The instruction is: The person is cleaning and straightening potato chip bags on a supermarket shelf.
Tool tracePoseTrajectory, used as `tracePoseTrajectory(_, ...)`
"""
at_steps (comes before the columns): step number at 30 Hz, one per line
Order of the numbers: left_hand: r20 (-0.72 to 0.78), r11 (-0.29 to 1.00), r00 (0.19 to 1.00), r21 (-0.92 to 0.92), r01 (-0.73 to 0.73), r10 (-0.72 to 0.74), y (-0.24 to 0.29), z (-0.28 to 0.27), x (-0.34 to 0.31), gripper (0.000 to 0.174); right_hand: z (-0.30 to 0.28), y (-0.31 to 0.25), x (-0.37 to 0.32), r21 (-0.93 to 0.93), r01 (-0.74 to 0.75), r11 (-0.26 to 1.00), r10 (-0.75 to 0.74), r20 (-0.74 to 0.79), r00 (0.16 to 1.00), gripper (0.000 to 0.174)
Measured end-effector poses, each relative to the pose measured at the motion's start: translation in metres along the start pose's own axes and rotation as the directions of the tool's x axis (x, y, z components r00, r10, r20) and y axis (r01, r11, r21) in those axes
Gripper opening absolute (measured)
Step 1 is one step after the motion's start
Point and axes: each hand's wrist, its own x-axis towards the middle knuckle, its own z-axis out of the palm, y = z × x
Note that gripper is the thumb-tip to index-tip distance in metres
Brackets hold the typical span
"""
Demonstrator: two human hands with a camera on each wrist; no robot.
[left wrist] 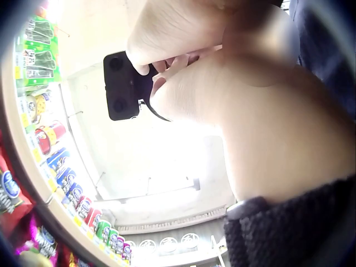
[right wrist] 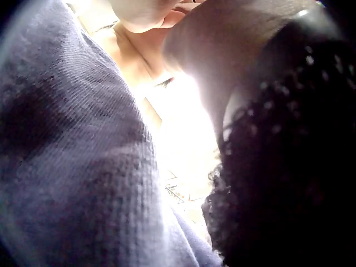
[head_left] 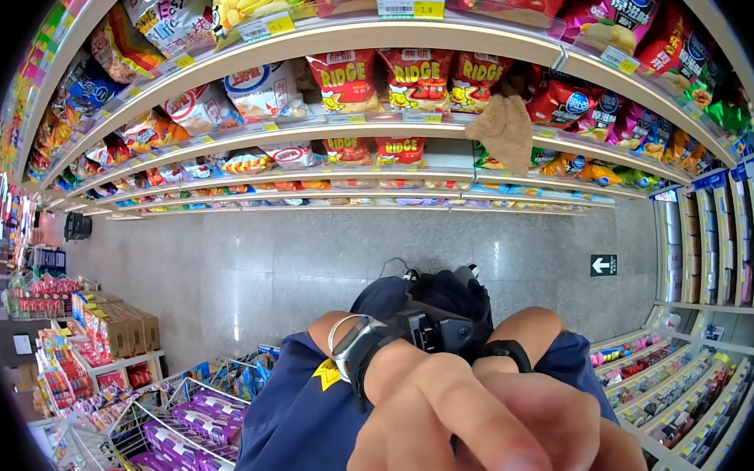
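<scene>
Both hands are raised close to the head camera, large at the bottom of the head view. My left hand (head_left: 430, 405), with a silver band and a black strap at the wrist, overlaps my right hand (head_left: 551, 406), which has a black wristband (head_left: 507, 354). Their fingers are bent, and some fingertips run out of the frame. In the left wrist view, a black device with two round lenses (left wrist: 118, 86) shows right at the fingertips; whether either hand grips it I cannot tell. The right wrist view is mostly dark blue fabric (right wrist: 83, 144) and glare, with part of a hand at the top.
Ahead stand shelves of snack bags, among them red RIDGE bags (head_left: 342, 80). A brown cloth (head_left: 505, 133) hangs over a shelf edge. Wire baskets of purple packs (head_left: 207, 414) stand at left. Grey floor (head_left: 326, 247) bears an arrow sign (head_left: 603, 265); more racks (head_left: 676, 390) stand at right.
</scene>
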Motion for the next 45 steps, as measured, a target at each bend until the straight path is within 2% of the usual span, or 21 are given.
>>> tracePoseTrajectory(4,-0.009,1.000,1.000,0.000,-0.010,0.010,-0.002,0.001,0.000,0.010,0.007,-0.024,-0.004,-0.047,-0.174,0.984,0.169,-0.099,0.981,0.016)
tracePoseTrajectory(13,-0.006,0.997,0.997,0.026,-0.077,0.077,-0.006,0.003,0.003,0.009,-0.004,-0.010,-0.005,-0.036,-0.149,0.988,0.147,-0.041,0.988,0.017)
tracePoseTrajectory(27,-0.150,0.963,0.966,0.200,-0.180,0.212,0.007,0.017,0.011,0.014,-0.012,-0.004,-0.018,-0.050,-0.205,0.977,0.205,-0.020,0.979,0.018)
tracePoseTrajectory(31,-0.136,0.938,0.945,0.225,-0.263,0.298,0.005,0.020,0.015,0.016,-0.018,-0.007,-0.020,-0.079,-0.229,0.970,0.228,-0.024,0.973,0.019)
tracePoseTrajectory(37,-0.094,0.918,0.914,0.003,-0.395,0.394,0.000,0.019,0.022,0.011,-0.029,-0.012,-0.025,-0.139,-0.262,0.955,0.260,-0.030,0.965,0.020)
tracePoseTrajectory(45,0.036,0.910,0.925,0.171,-0.377,0.377,0.013,0.020,0.014,0.016,-0.040,-0.022,-0.025,-0.240,-0.264,0.934,0.268,-0.018,0.963,0.021)
